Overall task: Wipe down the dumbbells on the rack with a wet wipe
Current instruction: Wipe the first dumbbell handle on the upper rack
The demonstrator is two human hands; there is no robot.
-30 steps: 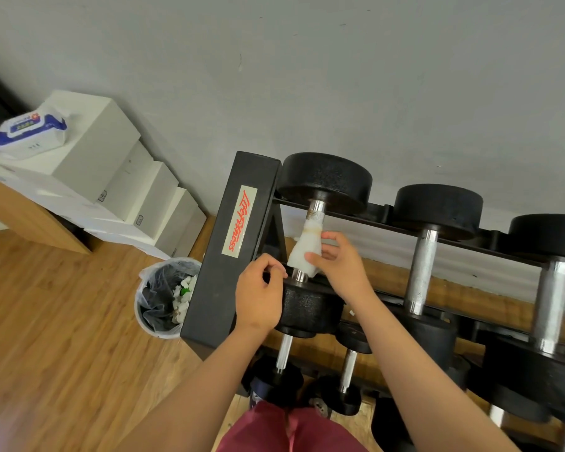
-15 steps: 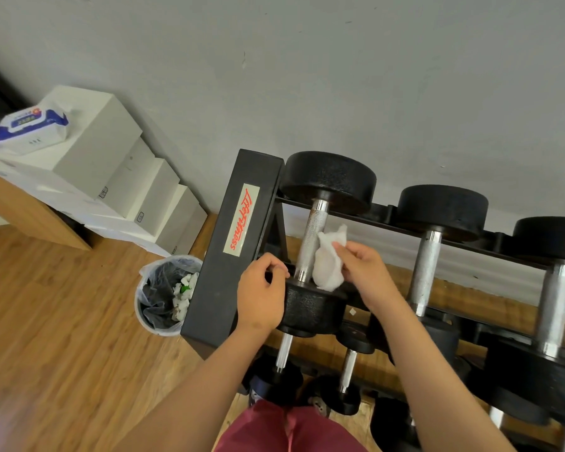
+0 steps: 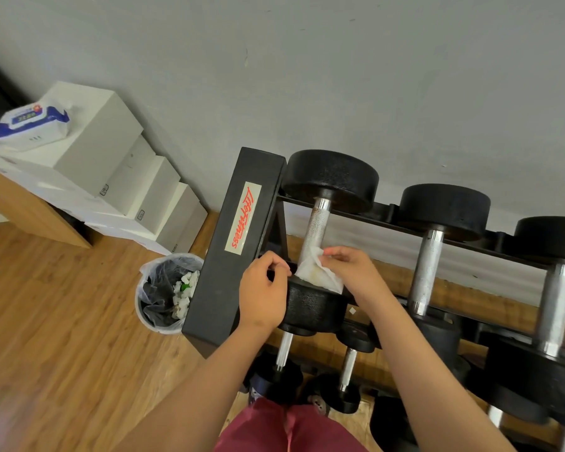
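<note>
free: gap between first dumbbell handle (image 3: 318,226) and next dumbbell handle (image 3: 426,265) | blocked left: black rack post (image 3: 242,243) | behind: wall (image 3: 340,76) | floor: trash bin (image 3: 150,318) beside post

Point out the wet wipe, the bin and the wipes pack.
wet wipe (image 3: 318,274), head view, middle of the sheet.
bin (image 3: 141,309), head view, left outer wall.
wipes pack (image 3: 30,125), head view, top face.

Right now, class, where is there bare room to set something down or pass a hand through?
Bare wooden floor lies left of the bin. A hand could probably pass between the handles of the first dumbbell and the second dumbbell. Crowded: the first dumbbell's near end, where left hand, right hand and wet wipe meet.
</note>
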